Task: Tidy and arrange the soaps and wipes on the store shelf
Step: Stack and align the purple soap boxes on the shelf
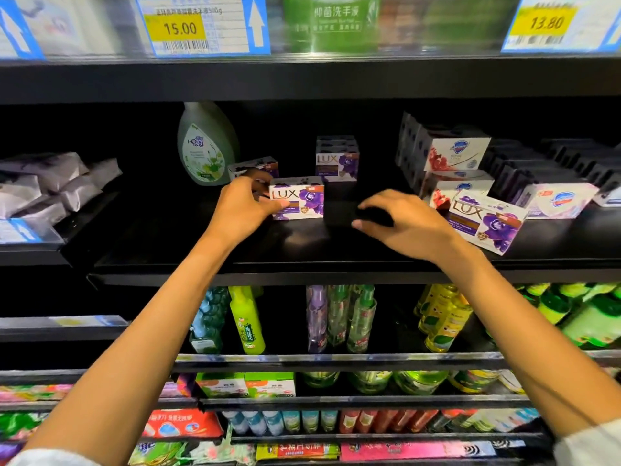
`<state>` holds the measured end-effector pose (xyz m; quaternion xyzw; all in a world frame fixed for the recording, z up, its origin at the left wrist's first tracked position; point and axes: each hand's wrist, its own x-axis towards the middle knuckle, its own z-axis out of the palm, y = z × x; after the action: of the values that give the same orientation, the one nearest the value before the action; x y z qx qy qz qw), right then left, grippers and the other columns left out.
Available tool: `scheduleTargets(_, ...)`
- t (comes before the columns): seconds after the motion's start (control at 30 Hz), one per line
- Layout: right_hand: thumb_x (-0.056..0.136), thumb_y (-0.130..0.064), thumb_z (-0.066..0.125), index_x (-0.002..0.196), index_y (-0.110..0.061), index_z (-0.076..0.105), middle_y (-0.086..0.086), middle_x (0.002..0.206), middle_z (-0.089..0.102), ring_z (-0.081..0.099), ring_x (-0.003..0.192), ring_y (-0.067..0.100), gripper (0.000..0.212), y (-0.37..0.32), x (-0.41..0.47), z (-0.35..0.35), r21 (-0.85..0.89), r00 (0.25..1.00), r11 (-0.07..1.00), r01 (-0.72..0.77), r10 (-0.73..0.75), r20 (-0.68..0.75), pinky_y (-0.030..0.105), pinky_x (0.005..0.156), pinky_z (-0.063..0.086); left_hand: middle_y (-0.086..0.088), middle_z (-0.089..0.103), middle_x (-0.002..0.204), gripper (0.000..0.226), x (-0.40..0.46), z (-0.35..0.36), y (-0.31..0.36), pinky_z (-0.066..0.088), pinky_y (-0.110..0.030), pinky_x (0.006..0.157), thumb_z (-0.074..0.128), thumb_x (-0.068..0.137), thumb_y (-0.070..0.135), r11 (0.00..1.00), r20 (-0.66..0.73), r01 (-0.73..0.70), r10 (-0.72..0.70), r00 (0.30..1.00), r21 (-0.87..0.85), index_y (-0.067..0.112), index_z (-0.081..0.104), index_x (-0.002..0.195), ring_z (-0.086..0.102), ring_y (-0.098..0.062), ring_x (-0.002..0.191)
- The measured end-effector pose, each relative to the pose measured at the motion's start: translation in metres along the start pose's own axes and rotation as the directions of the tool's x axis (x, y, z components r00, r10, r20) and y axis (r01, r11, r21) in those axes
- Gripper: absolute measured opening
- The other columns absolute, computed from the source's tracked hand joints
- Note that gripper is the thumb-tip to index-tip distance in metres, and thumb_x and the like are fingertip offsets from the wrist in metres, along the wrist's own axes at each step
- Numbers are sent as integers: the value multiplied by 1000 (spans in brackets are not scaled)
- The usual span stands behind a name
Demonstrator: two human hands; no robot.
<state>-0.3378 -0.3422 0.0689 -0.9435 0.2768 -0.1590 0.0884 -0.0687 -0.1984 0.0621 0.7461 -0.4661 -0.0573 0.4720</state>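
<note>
On the black middle shelf (201, 250) my left hand (247, 205) grips the left end of a purple-and-white LUX soap box (302, 198) that stands on its long side. Just right of it, my right hand (406, 225) curls thumb and fingers round a dark box (339, 210) whose label I cannot read. Another LUX box (257, 167) lies behind my left hand. A small stack of LUX boxes (337, 161) stands further back. One more LUX box (487, 223) lies askew at the right. Grey wipe packs (50, 186) are piled on the left shelf.
A green-labelled liquid soap bottle (205, 146) stands at the back left. White Safeguard soap boxes (453, 153) are stacked at the right, with one lying flat (564, 200) and dark boxes behind. The shelf overhead hangs low with price tags (188, 26). Bottles (247, 321) fill the shelf below.
</note>
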Motion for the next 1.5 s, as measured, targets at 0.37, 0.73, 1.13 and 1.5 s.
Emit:
scheduleTargets(0.37,77,-87,57,155,-47,38,-30,162,24,15,152,-6,90,4,-43,-3,80,963,990,118,-134,232,19,117,22,-1,63,104,51,36,58,26,45,-7,66,87,83,18,999,48,-45,46,998,-29,8,61,125,63,-10,86)
scheduleTargets(0.73,75,-88,57,154,-46,40,-23,164,28,18,153,-1,91,6,-40,0,85,966,990,114,-130,224,23,120,24,-15,72,110,50,78,92,30,49,-24,81,88,82,20,999,-5,39,-39,999,-2,2,61,121,68,-25,101)
scheduleTargets(1.13,76,-90,54,154,-48,37,-22,164,28,19,154,3,90,5,-40,0,42,967,991,126,-132,216,34,123,30,-14,70,115,55,84,96,25,46,-24,85,85,85,21,999,-52,40,-39,998,19,4,54,126,67,-28,109)
scheduleTargets(1.5,84,-95,28,158,-39,37,-12,164,37,30,153,11,93,-1,-54,4,-206,981,963,176,-154,117,36,118,37,-6,68,84,18,19,25,6,53,-33,73,78,87,22,975,-228,-119,161,960,188,12,68,97,68,-30,84)
